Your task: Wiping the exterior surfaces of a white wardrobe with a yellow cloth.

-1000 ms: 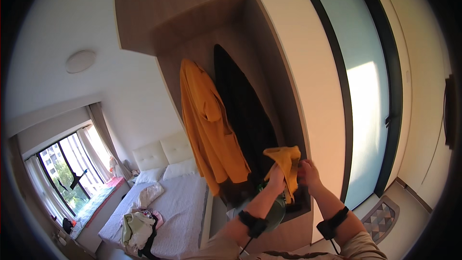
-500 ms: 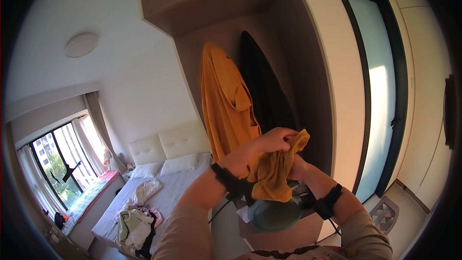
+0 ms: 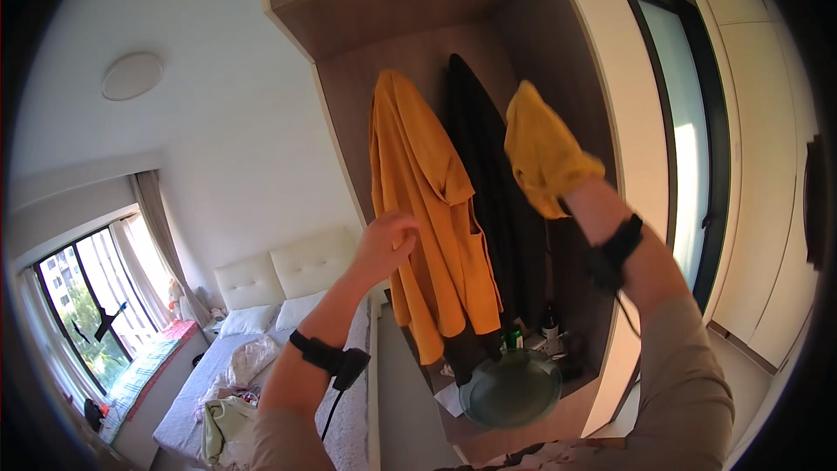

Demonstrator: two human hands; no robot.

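My right hand (image 3: 575,179) is raised in front of the wardrobe niche, inside a yellow cloth (image 3: 545,146) that covers its fingers like a mitt. The cloth's tip points up toward the niche's right inner wall. Lower down, my left hand (image 3: 388,244) has its fingers curled, with nothing visible in them. It overlaps the left side of a hanging orange coat (image 3: 427,218); whether it touches the fabric I cannot tell. Behind the cloth hangs a black garment (image 3: 484,148).
At the niche's bottom, a round greenish lid-like object (image 3: 510,392) stands near a dark bottle (image 3: 550,321) and a green can (image 3: 516,336). A bed (image 3: 336,401) with heaped clothes (image 3: 228,423) lies to the left. A dark-framed glass door (image 3: 689,139) is at right.
My hands have moved apart. The left let go of the yellow cloth and went left; the right rose with the cloth over it. The view has shifted slightly.
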